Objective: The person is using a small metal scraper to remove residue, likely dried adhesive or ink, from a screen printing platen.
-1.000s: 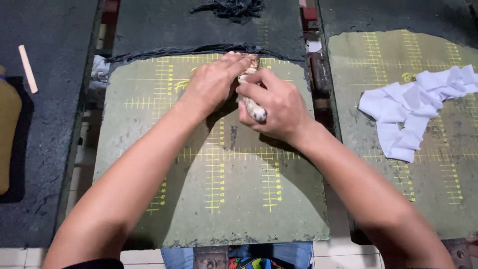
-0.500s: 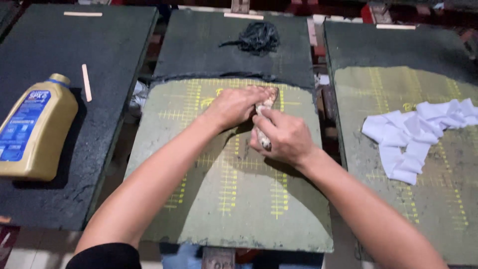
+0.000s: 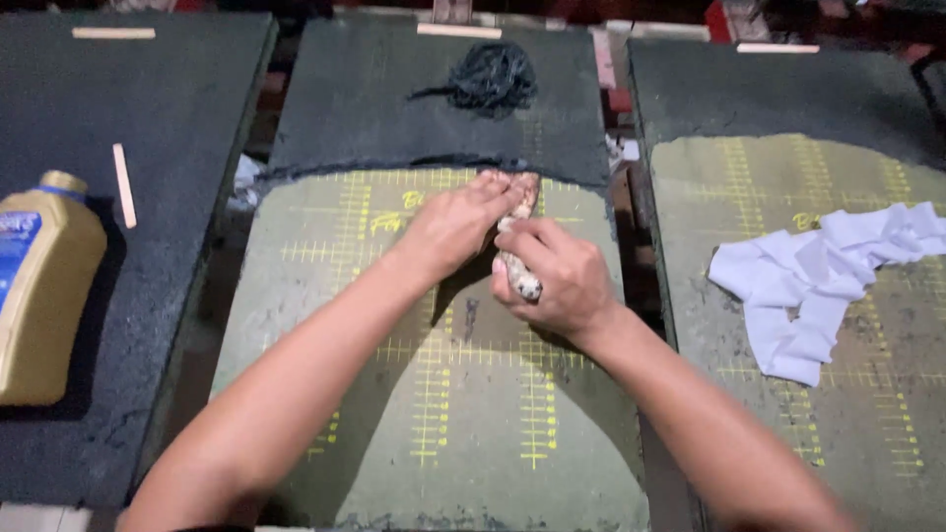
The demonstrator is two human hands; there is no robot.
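My left hand [image 3: 455, 225] lies flat, fingers together, near the top of the green pad with yellow grid lines [image 3: 434, 414] on the middle board. Beside it, my right hand [image 3: 552, 276] is closed around a small dirty whitish wad [image 3: 519, 276], likely a rag, whose end pokes out of my fist. The two hands touch each other. Part of the wad is hidden under my fingers.
A dark tangle of thread [image 3: 490, 77] lies above the pad. A yellow bottle with a blue label [image 3: 39, 286] lies on the left board near a wooden stick [image 3: 123, 185]. White cloth pieces [image 3: 823, 281] lie on the right green pad [image 3: 867, 414].
The view has shifted down and right, bringing the bottle and dark tangle into sight. My hands stay together at the pad's top, the right one still gripping the wad.
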